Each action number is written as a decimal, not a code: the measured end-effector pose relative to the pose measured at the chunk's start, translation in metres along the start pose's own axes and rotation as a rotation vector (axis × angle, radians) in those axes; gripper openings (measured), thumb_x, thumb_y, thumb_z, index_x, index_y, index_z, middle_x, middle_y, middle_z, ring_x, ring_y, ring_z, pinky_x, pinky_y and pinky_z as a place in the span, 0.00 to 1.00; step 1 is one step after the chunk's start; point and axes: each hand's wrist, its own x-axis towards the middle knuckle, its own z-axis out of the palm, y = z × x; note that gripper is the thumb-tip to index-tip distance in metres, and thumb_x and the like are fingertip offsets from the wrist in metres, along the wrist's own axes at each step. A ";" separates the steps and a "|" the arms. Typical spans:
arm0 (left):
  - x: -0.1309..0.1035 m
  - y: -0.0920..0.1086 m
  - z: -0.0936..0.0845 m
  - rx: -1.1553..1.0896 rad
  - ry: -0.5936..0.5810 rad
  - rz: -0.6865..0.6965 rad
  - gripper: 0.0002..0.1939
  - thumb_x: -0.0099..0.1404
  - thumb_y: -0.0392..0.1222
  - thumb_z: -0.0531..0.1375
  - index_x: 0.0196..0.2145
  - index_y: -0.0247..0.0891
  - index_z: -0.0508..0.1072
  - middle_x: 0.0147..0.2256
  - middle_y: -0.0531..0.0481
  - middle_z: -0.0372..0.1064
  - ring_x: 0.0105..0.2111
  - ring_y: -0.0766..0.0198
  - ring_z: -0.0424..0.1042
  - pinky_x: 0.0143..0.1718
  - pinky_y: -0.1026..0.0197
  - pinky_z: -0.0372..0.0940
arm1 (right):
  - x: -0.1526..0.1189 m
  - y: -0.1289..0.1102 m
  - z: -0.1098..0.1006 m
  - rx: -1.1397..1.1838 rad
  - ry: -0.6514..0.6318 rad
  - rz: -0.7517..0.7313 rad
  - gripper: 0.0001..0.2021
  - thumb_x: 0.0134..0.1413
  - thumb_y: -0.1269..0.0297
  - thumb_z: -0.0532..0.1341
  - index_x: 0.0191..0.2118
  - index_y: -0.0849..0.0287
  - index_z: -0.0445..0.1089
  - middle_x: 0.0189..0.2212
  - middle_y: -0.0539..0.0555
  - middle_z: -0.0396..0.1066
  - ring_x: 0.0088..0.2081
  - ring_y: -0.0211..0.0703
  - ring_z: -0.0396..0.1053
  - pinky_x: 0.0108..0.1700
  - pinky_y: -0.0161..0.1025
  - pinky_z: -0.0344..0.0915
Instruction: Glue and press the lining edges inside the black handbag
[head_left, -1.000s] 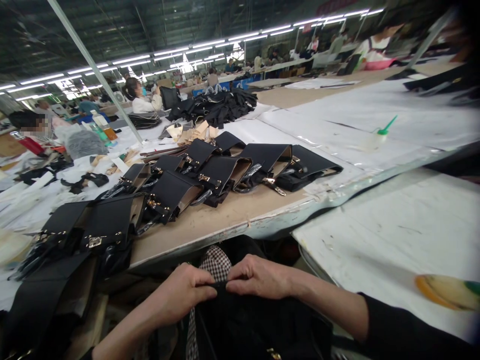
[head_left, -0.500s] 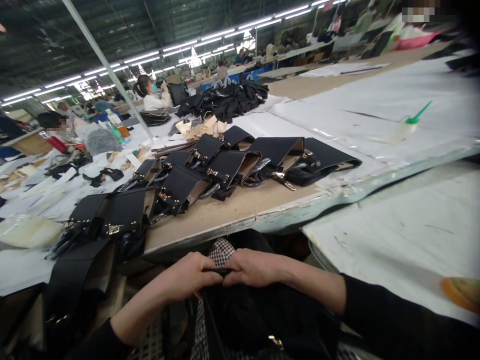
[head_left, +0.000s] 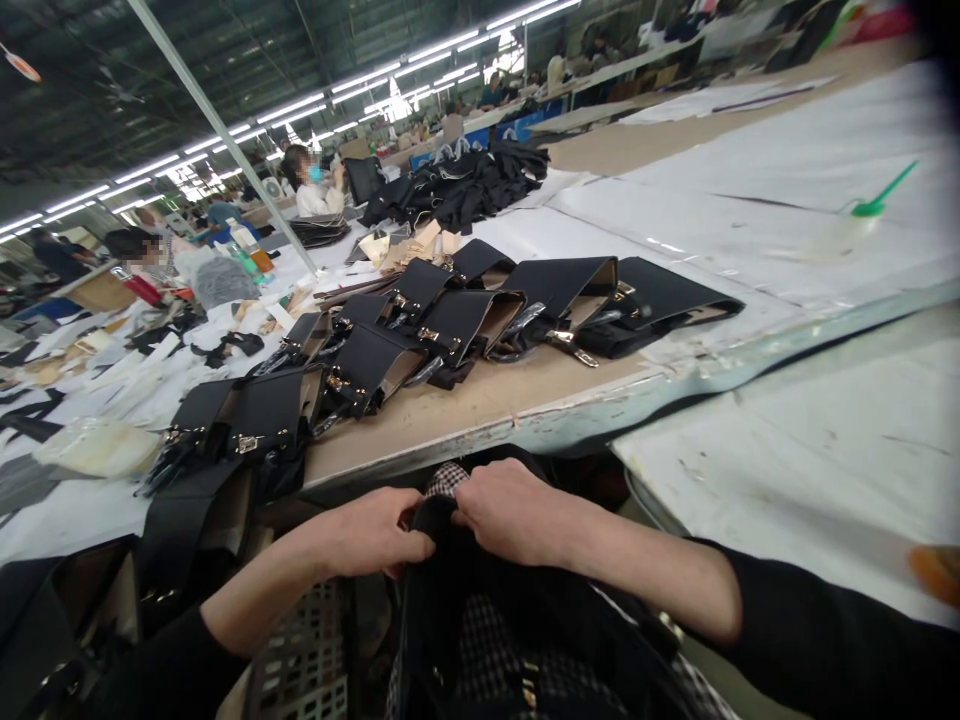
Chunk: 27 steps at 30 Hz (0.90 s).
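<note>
In my lap lies a black bag [head_left: 442, 590] with a small gold clasp [head_left: 530, 682], its soft black edge held up between both hands. My left hand [head_left: 367, 530] pinches this edge from the left, thumb on top. From the right, my right hand [head_left: 517, 512] is closed over the same edge with curled fingers. The two hands are close together but apart. Black-and-white checked cloth [head_left: 487, 640] shows beneath and around the bag. The fingertips are partly hidden in the dark material.
Several black flap bags [head_left: 559, 290] with gold fittings lie along the table edge [head_left: 480, 440] ahead. Another white surface [head_left: 810, 440] is at right. A perforated crate [head_left: 300, 650] stands low at left. A green-nozzled bottle [head_left: 870, 210] stands far right; people work beyond.
Both hands have shifted slightly apart along the black edge, and the right hand has turned knuckles-up. The bag's body has folded differently, showing more checked cloth. The view has tilted a little.
</note>
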 end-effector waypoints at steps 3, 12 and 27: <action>-0.017 0.001 0.019 0.003 0.036 -0.022 0.09 0.60 0.40 0.58 0.38 0.36 0.72 0.32 0.52 0.71 0.32 0.60 0.72 0.29 0.64 0.63 | -0.005 0.002 -0.006 -0.059 0.008 -0.004 0.11 0.59 0.71 0.58 0.35 0.66 0.80 0.33 0.69 0.80 0.37 0.61 0.79 0.34 0.43 0.66; -0.054 0.001 0.082 0.349 0.319 -0.262 0.14 0.70 0.48 0.49 0.33 0.40 0.70 0.28 0.48 0.73 0.28 0.57 0.70 0.28 0.61 0.52 | -0.010 0.031 0.006 -0.038 0.005 -0.034 0.15 0.65 0.62 0.57 0.35 0.64 0.80 0.33 0.67 0.81 0.38 0.63 0.79 0.36 0.46 0.68; -0.062 -0.016 0.084 0.145 0.355 -0.101 0.22 0.72 0.55 0.46 0.36 0.39 0.73 0.31 0.48 0.74 0.31 0.59 0.71 0.33 0.64 0.61 | 0.047 0.028 0.005 0.348 -0.097 -0.529 0.09 0.58 0.61 0.69 0.45 0.51 0.81 0.41 0.50 0.82 0.44 0.43 0.78 0.44 0.32 0.65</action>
